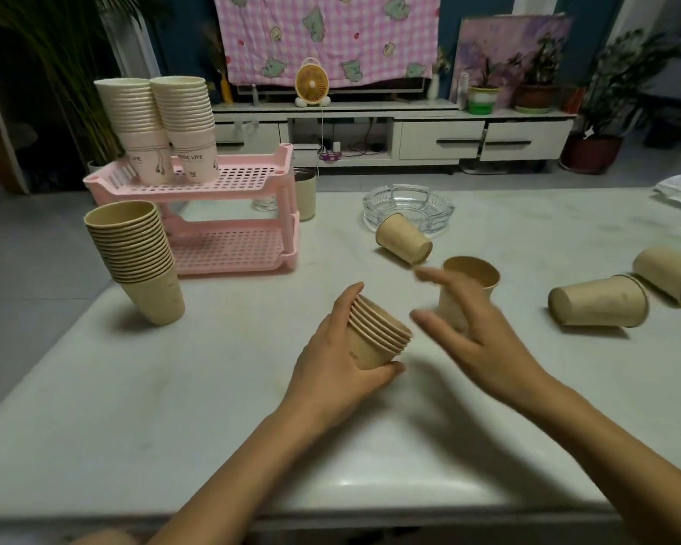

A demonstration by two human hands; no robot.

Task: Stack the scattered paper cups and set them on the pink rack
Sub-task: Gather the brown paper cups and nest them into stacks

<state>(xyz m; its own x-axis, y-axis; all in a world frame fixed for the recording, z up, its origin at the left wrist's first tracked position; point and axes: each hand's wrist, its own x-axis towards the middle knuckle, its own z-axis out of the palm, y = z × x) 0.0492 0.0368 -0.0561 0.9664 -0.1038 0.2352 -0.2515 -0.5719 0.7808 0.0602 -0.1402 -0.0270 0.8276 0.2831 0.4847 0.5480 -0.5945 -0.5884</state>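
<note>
**cupwatcher:** ok what's the layout? biggest stuff first pls

**deskcam_guy:** A pale table point(174, 407) fills most of the view. The pink rack point(232, 249) sits on it at the far left and has two tiers. The top tier holds two white cup stacks point(134, 123), upright and side by side. Just left of the rack and a bit nearer, a tall brown stack point(134, 253) stands on the table itself, leaning a little. So that one's beside the rack, not on it.

**cupwatcher:** and the loose ones?

**deskcam_guy:** There's a glass ashtray point(409, 206) far-middle, with a tipped cup point(403, 239) on its side right at the near edge. Can't tell if they touch. On the right, a second tipped cup point(598, 302) lies just beside a third tipped cup point(669, 275), which is cut off by the frame edge. One upright cup point(470, 281) stands a bit right of centre.

**cupwatcher:** hands?

**deskcam_guy:** The left hand point(331, 367) is wrapped around a small brown stack point(378, 336) near centre, tilted with its mouth facing right. The right hand point(472, 332) has its fingers spread loose and is gripping nothing. It's just in front of the upright cup, but it's blurry, so no idea if it's touching. There's a clear gap between the two hands.
</note>
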